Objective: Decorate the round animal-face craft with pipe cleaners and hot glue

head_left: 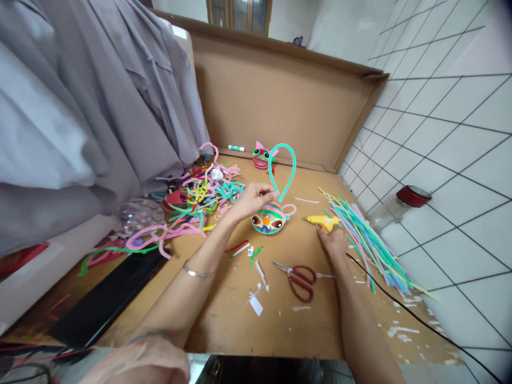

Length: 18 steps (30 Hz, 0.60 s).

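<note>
My left hand (256, 200) pinches the lower end of a teal pipe-cleaner loop (295, 162), which stands upright in a teardrop shape. Just below it, a round colourful craft face (267, 221) with eyes, an orange nose and a pink loop at its side rests on the table. At its right, my right hand (334, 240) is wrapped round the handle of a yellow glue gun (322, 221), whose nozzle points left toward the craft face. Red-handled scissors (302, 281) lie nearer me, between my forearms.
A tangled pile of pipe cleaners (200, 194) lies left, beside a black tray (112, 298). Straight pipe cleaners (372, 240) and a jar (394, 208) are right. A second craft face (261, 157) and a marker (236, 148) sit behind. Paper scraps (256, 305) lie in front.
</note>
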Each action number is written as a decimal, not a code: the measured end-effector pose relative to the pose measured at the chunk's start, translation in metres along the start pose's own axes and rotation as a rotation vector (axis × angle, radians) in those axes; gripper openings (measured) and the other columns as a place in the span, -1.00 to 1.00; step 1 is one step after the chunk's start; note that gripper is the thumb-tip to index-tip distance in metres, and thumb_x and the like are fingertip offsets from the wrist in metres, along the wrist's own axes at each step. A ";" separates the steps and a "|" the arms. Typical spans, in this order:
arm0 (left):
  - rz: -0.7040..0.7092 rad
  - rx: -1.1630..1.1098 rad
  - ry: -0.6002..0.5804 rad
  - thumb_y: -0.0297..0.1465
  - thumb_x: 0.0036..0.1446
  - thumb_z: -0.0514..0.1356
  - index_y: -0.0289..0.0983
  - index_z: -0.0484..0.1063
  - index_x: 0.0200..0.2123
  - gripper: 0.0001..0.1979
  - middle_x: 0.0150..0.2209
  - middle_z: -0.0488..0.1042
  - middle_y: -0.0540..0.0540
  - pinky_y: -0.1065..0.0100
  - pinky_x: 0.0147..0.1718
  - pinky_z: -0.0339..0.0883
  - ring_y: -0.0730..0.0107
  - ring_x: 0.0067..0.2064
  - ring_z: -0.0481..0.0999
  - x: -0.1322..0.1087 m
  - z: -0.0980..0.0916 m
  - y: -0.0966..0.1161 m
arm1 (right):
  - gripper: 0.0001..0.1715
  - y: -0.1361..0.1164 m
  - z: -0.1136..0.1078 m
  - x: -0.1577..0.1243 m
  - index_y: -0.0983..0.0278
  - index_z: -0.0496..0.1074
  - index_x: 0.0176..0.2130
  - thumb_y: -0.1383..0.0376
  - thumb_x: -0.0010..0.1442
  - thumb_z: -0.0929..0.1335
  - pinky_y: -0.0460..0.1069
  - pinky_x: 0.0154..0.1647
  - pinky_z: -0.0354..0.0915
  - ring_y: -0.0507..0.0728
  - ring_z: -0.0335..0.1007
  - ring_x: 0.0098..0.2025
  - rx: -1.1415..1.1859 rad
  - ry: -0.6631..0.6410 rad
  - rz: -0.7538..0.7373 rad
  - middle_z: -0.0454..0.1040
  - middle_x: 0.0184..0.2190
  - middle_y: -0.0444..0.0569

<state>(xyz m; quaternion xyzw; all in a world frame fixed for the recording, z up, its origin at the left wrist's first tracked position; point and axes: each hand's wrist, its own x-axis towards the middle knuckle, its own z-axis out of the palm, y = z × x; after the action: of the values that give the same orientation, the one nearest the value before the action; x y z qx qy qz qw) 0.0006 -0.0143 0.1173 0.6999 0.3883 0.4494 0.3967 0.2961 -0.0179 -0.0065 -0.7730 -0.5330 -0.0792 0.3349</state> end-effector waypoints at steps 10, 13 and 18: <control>0.079 0.128 -0.072 -0.12 0.04 0.17 -0.30 0.35 -0.55 -0.64 -0.58 0.27 0.05 0.44 -0.49 0.06 0.48 -0.50 0.22 -0.003 -0.005 0.011 | -0.32 -0.075 -0.056 -0.005 0.33 0.50 -0.18 -0.19 0.06 0.34 0.22 -0.17 0.33 0.25 0.41 -0.22 0.508 -0.084 -0.299 0.50 -0.27 0.16; 0.135 0.218 -0.077 -0.20 0.08 0.15 -0.30 0.39 -0.55 -0.69 -0.56 0.32 0.02 0.42 -0.47 0.07 0.45 -0.48 0.26 -0.004 -0.006 0.012 | -0.38 -0.122 -0.076 0.003 0.28 0.51 -0.08 -0.12 0.08 0.38 0.04 -0.27 0.36 0.11 0.41 -0.30 0.865 -0.376 -0.287 0.53 -0.27 0.03; 0.227 0.358 -0.068 -0.34 0.10 0.17 -0.29 0.46 -0.55 -0.77 -0.55 0.39 -0.01 0.39 -0.39 0.11 0.42 -0.45 0.31 -0.002 -0.006 0.008 | -0.52 -0.165 -0.078 0.012 0.29 0.57 -0.26 0.03 -0.14 0.53 -0.04 -0.41 0.31 0.02 0.32 -0.46 1.012 -0.486 -0.290 0.45 -0.48 -0.14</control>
<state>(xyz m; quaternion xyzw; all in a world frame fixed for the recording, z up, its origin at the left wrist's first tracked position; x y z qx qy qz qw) -0.0043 -0.0180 0.1251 0.8132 0.3671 0.3911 0.2259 0.1747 -0.0216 0.1308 -0.4315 -0.6666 0.3202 0.5167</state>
